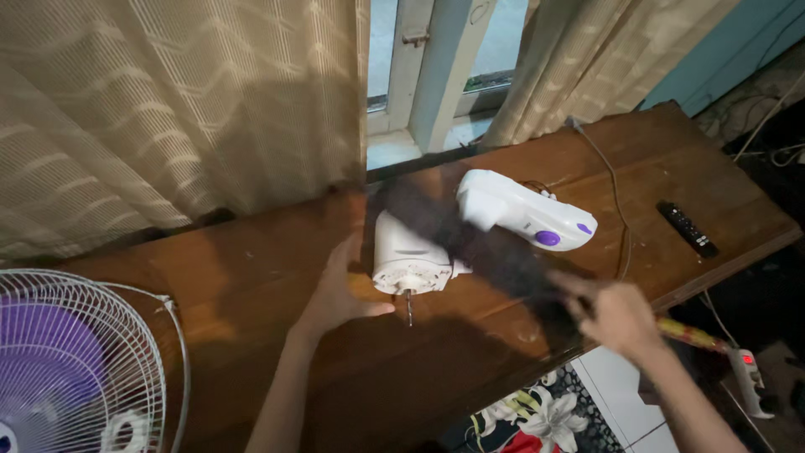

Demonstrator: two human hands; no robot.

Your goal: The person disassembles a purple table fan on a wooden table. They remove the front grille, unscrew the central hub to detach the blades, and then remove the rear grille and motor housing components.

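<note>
The fingers (345,256) of the left hand (335,294) are spread flat and open, pressed against the left side of the white fan motor housing (408,252); the thumb reaches along under its front face, close to the bare metal shaft (409,309). Nothing is gripped here: the hand braces the housing rather than closing round it. The housing lies on its side on the worktop (251,277), just to the right of these fingers, its shaft pointing toward the person and its long axis running away to the right into the white stand base (524,216) with purple buttons.

The right hand (616,315) sits further right and nearer the worktop's front edge. Its fingers are curled, but motion blur hides exactly what they close on; a dark, smeared streak, seemingly a duster or brush (495,252), sweeps from this hand up and leftward across the housing. A colourful handle end (692,335) shows behind the wrist. So the left hand is the one actually touching the motor, and the right stands apart from it, joined only by that blurred streak.

Beyond the right fingers, a black remote control (688,228) lies near the worktop's far right end, and a thin cable (616,201) trails past the base. Well left of the left hand, the fan guard (80,361) with purple blades stands off the worktop.
</note>
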